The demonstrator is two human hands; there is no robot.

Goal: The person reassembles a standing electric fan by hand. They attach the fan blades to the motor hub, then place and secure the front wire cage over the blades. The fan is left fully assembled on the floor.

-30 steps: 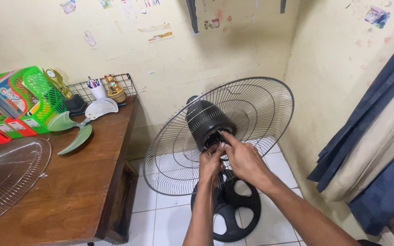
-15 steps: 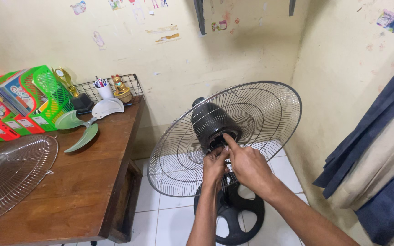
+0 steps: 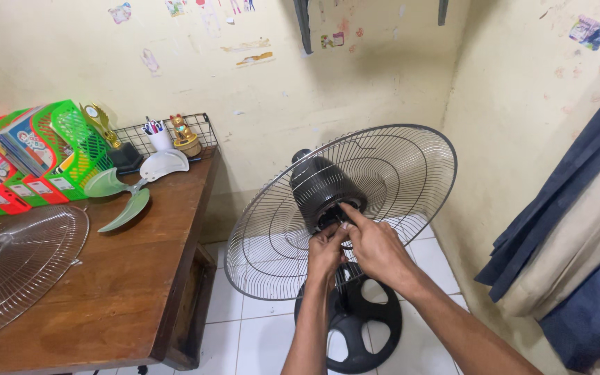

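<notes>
Head view, down over a standing fan (image 3: pixel 342 208) on white floor tiles, just beside the right end of a wooden table (image 3: pixel 105 292). Front cover off; rear wire guard (image 3: pixel 397 173) round, silvery, tilted back, open face up toward the camera. Black ribbed motor housing (image 3: pixel 317 184) at the centre of that guard, black spoked round base (image 3: pixel 355 326) below on the tiles. Left hand (image 3: pixel 326 251) and right hand (image 3: pixel 378 248) pressed together at the hub of the motor housing, fingers curled narrow around a small dark part there; right forefinger stretched out against the hub; exactly what is pinched too small to tell. On the table, well apart from the fan: detached wire guard (image 3: pixel 15 267) lying flat at the near left, pale green three-bladed propeller (image 3: pixel 116 194) further back, white dish-shaped cap (image 3: pixel 162 164) behind it. At the table's far edge, black wire basket (image 3: pixel 196 128) with a white cup of pens (image 3: pixel 157 135), a small golden cat figure (image 3: pixel 187 135) and a gold trophy on a black block (image 3: pixel 109 135). At the table's far left, green and red plastic file trays (image 3: pixel 43 160) standing on edge, stuffed with books and papers. Dark blue and beige curtain (image 3: pixel 578 236) hanging right of the fan.
</notes>
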